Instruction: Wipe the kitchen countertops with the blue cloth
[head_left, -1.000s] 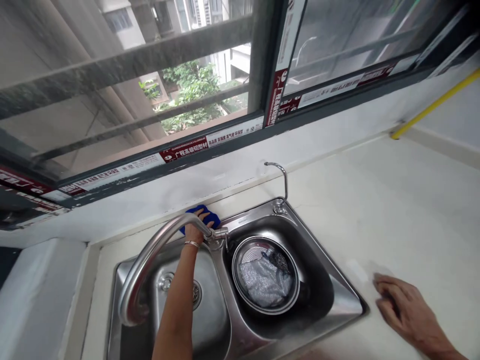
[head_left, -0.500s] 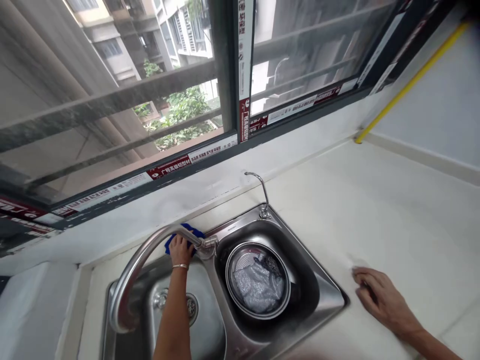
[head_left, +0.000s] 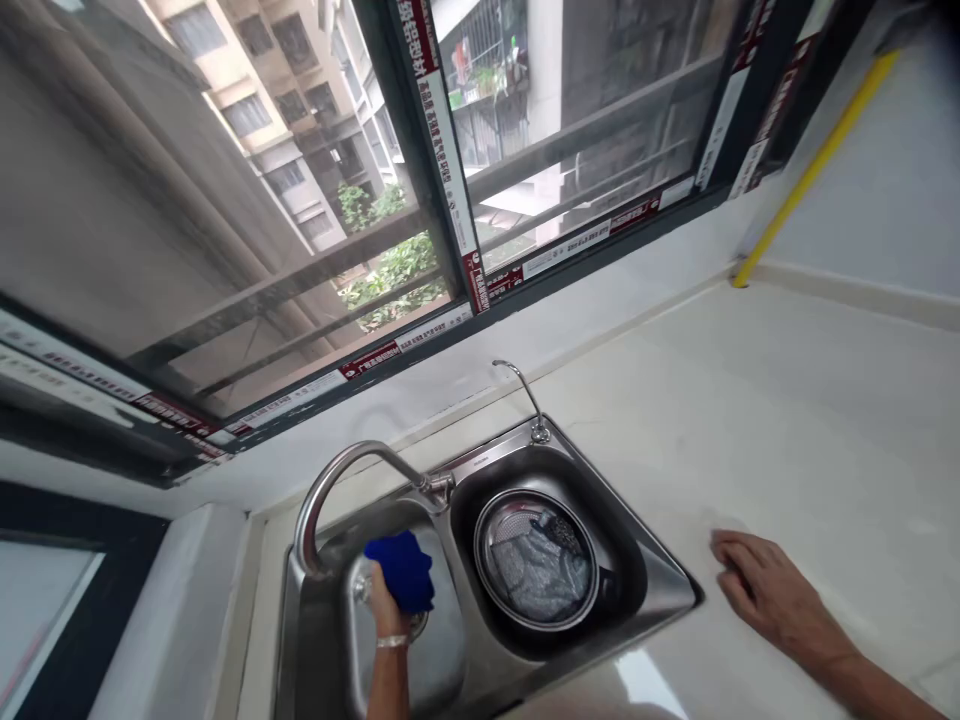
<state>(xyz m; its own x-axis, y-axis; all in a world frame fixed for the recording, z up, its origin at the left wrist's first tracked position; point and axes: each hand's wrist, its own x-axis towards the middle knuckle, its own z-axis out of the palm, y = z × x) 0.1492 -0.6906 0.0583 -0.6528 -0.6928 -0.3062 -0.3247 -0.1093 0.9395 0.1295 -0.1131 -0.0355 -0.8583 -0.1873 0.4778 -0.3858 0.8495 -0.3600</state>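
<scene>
My left hand [head_left: 385, 606], wearing a bracelet at the wrist, is closed on a blue cloth [head_left: 405, 570]. The cloth hangs over the left basin [head_left: 442, 650] of a steel double sink, covering some of my fingers and part of the drain. To the right of the sink, my right hand [head_left: 772, 595] rests on the pale countertop [head_left: 750, 430]. Its fingers are loosely bent, thumb apart, with nothing visible in them. A round pan [head_left: 595, 590] sits in the right basin, holding a perforated metal strainer and crumpled grey, shiny material.
A large curved faucet [head_left: 319, 500] arches over the left basin. Behind the right basin stands a thin small tap [head_left: 527, 385]. A dark-framed window [head_left: 469, 260] runs along the back wall, and a yellow pipe [head_left: 817, 165] reaches the counter at the far right.
My left hand has brought the blue cloth from the sink's back edge behind the faucet forward over the left basin. My right hand stays on the counter. The view has shifted.
</scene>
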